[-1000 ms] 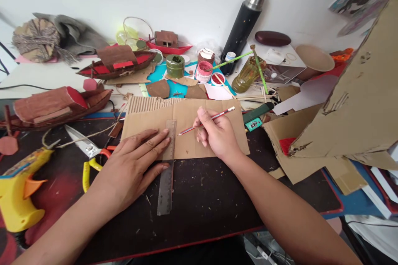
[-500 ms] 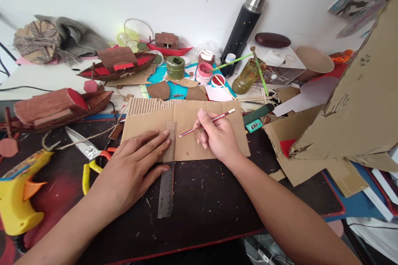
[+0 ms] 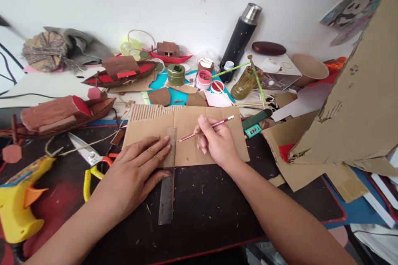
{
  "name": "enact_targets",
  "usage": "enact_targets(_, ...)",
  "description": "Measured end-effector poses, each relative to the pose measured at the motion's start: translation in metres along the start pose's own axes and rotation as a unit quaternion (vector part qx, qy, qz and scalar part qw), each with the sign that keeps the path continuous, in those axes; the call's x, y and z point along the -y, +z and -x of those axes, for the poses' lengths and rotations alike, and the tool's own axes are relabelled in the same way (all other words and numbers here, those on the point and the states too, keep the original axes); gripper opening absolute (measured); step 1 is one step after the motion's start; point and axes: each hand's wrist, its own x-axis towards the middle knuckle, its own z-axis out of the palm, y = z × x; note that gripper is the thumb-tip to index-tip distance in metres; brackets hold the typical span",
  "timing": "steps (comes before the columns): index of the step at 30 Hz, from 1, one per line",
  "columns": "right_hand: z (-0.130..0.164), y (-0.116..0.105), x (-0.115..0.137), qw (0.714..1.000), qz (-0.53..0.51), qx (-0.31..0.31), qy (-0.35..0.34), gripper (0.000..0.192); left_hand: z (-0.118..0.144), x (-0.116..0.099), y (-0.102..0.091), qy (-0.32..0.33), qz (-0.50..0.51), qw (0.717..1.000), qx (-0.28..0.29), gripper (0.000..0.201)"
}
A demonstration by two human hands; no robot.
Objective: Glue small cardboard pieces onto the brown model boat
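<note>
The left hand lies flat, fingers spread, pressing a metal ruler down across a sheet of cardboard. The right hand is pinched around a red pencil, its tip resting on the cardboard just beside the ruler's right edge. The 2 hands sit close together but apart, with the ruler between them.

The risk, as I judge it, is the ruler sliding. Only its upper half is pinned under the left fingers, while the lower half runs off the cardboard onto the dark mat, so sideways pressure from the pencil could swing it and bend the line. The cardboard itself is loose on the mat and could shift with it.

To the left of the left hand lie scissors with orange and yellow handles and, further out, a yellow glue gun. Beyond both hands stand paint pots, model boats and a black flask. Just right of the right hand sits a green-handled tool, and a big folded cardboard piece looms further right, crowding that forearm's room to move.
</note>
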Motion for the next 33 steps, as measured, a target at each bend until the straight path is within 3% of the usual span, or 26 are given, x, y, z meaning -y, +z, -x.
enact_targets(19, 0.0014, 0.0011, -0.0008, 1.000, 0.004, 0.007, -0.001, 0.069, -0.0013, -0.0003, 0.0004, 0.022, -0.034, 0.999, -0.005, 0.072)
enact_targets(33, 0.0010, 0.0005, -0.0010, 1.000, 0.007, 0.008, -0.003, 0.068, -0.0016, -0.0016, -0.0009, 0.002, 0.002, 1.000, -0.008, 0.070)
